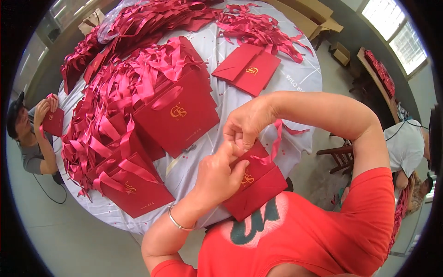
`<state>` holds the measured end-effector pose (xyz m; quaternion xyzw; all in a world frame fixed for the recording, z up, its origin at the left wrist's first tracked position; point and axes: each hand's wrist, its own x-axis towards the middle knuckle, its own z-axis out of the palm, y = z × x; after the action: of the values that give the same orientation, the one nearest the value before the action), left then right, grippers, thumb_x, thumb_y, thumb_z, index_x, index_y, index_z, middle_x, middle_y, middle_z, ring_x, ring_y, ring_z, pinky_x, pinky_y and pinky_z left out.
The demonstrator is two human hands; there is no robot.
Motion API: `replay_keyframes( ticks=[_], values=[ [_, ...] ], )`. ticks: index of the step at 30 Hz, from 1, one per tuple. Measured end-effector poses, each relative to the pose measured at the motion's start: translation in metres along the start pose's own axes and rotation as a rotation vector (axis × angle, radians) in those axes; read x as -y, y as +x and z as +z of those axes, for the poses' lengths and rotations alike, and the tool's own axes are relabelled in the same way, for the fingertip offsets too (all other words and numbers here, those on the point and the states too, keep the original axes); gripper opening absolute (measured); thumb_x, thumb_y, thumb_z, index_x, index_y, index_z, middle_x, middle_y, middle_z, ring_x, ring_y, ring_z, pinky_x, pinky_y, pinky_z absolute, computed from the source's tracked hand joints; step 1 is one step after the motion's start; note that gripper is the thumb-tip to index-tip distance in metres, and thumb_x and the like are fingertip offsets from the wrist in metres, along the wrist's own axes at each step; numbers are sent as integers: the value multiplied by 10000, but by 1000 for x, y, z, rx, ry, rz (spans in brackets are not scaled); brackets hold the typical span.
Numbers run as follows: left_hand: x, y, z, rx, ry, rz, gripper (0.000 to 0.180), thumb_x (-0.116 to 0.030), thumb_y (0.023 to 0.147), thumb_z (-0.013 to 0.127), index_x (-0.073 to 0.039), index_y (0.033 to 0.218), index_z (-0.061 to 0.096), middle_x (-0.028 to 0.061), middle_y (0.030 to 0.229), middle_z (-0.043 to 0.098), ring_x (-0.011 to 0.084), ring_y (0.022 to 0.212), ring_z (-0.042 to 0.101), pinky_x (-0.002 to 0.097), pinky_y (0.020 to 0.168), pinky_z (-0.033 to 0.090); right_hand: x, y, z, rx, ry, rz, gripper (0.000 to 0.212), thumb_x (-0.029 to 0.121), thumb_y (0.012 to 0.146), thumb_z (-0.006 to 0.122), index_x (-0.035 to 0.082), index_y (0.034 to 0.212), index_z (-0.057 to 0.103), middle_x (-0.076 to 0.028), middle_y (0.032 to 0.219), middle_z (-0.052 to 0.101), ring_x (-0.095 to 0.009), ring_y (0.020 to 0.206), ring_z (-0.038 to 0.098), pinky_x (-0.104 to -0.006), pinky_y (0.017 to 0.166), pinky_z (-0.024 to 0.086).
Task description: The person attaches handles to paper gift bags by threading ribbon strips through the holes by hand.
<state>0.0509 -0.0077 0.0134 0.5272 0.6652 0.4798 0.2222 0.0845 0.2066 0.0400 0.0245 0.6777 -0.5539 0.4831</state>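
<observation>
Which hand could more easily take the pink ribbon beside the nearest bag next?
Probably the person's right hand: the pink ribbon curls just beside it, near the top of the red bag. The left hand is farther left. Both look busy, fingertips close together.

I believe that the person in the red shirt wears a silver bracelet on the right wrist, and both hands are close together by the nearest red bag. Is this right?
Not quite: the silver bracelet is on the left wrist, as the head view shows. The left hand and right hand are indeed close together by the nearest red bag.
</observation>
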Motion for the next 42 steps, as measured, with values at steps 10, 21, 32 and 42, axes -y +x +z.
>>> replay_keyframes(
  ticks=[10, 21, 32, 42],
  values=[
    [5, 6, 0, 132, -215, -199, 198, -26, 859, 694, -9, 931, 510, -9, 626, 583, 16, 602, 473, 239, 527, 382, -24, 2, 0, -917, -238, -317, 141, 23, 806, 653, -2, 935, 601, -66, 822, 657, -132, 766, 631, -293, 691, 520],
    [16, 8, 4, 139, -210, -299, 149, -33, 908, 654, 1, 1000, 542, 12, 747, 673, 21, 680, 552, 213, 575, 438, -43, -61, 74, -1024, -413, -292, 220, 226, 801, 785, 41, 829, 668, -90, 822, 637, -184, 735, 620, -330, 657, 487],
    [18, 13, 9, 107, -174, -317, 149, -66, 906, 672, 15, 1011, 606, 22, 790, 713, 31, 714, 590, 223, 614, 475, -50, -81, 130, -1125, -311, -320, 121, 121, 835, 747, 24, 880, 693, -66, 711, 657, -175, 609, 608, -296, 555, 461],
    [21, 12, 13, 56, -85, -311, 212, -196, 848, 698, -22, 957, 646, 158, 812, 719, 306, 738, 705, 384, 644, 519, -46, -93, 143, -863, 324, -524, 196, 25, 866, 692, -30, 1054, 685, -95, 820, 706, -102, 703, 662, -252, 623, 519]
  ],
)
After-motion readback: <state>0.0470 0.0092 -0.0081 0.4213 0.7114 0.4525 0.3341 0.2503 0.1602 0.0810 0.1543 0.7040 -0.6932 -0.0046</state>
